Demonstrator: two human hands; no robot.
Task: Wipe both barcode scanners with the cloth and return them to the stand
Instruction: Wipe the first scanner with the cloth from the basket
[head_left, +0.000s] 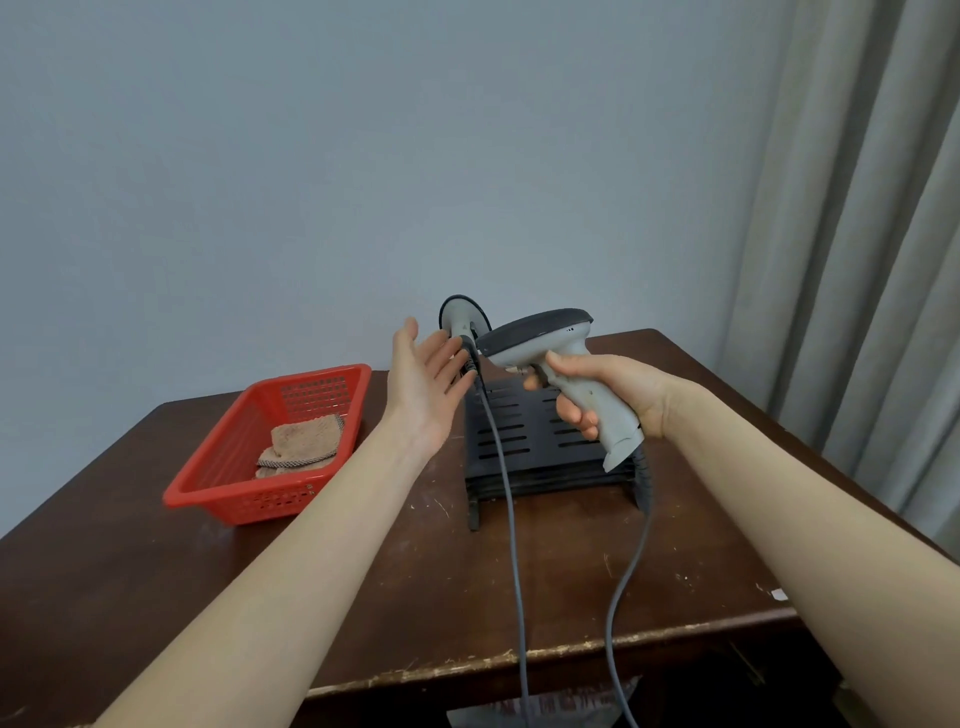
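Your right hand (597, 389) grips scanner 1 (540, 332) by its grey handle, with fingers and thumb wrapped round it. The dark head points left. The unit is held over the right side of the black slotted stand (524, 441).

Your left hand (423, 384) holds nothing: the palm is turned up and the fingers are straight and slightly spread. Its fingertips reach the lower end of scanner 2 (460, 314); contact cannot be confirmed. Scanner 2 stands upright at the stand's rear left.

2 grey cables (511, 519) run from the scanners over the front edge of the table (363, 571).

The cloth (304, 439) lies crumpled in the red basket (208, 483), on the table left of the stand, apart from both hands.
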